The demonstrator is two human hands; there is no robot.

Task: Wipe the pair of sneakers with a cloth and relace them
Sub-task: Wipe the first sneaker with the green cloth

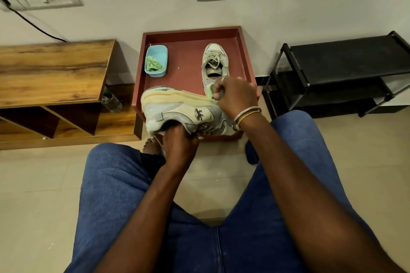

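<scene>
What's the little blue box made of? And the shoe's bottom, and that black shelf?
Blue box: probably plastic, smooth and faintly glossy, with rounded moulded corners.
Sole of the tipped sneaker: likely rubber or foam, matte, yellowed, in layered ridges.
Black shelf: matte tube frame with flat panels; metal or plastic, hard to tell.

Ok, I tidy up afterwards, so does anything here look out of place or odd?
A plastic bottle sits on the floor in the gap between the wooden shelf and the red tray table, which looks stray. The standing sneaker on that table has slack, tangled laces. Nothing looks spilled or broken.
</scene>
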